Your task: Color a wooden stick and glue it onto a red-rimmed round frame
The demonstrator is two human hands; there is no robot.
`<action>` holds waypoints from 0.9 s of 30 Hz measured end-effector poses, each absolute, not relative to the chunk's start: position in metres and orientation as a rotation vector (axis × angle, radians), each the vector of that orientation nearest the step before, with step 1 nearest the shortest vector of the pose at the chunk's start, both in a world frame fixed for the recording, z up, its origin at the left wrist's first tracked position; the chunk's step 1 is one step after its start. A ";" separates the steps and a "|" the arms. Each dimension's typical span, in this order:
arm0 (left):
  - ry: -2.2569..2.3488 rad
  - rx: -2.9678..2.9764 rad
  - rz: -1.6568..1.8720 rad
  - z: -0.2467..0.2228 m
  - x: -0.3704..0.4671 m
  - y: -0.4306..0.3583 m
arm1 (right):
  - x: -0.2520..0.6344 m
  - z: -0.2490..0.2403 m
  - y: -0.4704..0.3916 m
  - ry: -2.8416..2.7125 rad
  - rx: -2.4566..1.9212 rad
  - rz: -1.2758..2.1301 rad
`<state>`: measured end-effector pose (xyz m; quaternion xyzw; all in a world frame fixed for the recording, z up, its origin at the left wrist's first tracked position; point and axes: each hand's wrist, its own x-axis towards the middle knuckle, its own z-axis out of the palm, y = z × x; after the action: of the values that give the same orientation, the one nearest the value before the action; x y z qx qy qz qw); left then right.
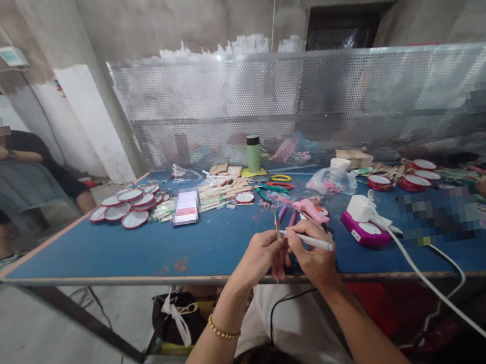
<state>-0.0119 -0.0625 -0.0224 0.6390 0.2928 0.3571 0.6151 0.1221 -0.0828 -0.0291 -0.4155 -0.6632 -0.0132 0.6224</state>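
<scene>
My right hand (316,262) is closed around a white marker-like pen (318,241), its inner end pointing left toward my other hand. Between the fingers of my left hand (263,258) stands a thin, flat wooden stick (277,223) with a greenish tip, held upright. The pen's tip meets or nearly meets the stick; my fingers hide the exact contact. Both hands are over the near edge of the blue table (154,262). Just beyond them lie a pink glue gun (312,210) and purple pen-like tools (281,216).
Red-rimmed white discs (130,208) are piled at the left. A phone (185,207), wooden sticks (226,190), pliers (272,193) and a green bottle (254,154) lie beyond. A purple power strip (366,227) trails a white cable on the right. Other people sit at both sides.
</scene>
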 end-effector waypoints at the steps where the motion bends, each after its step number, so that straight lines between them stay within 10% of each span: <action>1: 0.674 1.468 0.824 -0.022 -0.012 -0.063 | 0.122 -0.029 -0.083 -1.529 -0.950 -0.029; 27: 0.673 1.481 0.828 -0.022 -0.012 -0.063 | 0.122 -0.029 -0.082 -1.533 -0.937 -0.067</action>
<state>-0.0121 -0.0628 -0.0217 0.6419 0.2917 0.3590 0.6115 0.1218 -0.0817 -0.0288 -0.4081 -0.6675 -0.0291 0.6222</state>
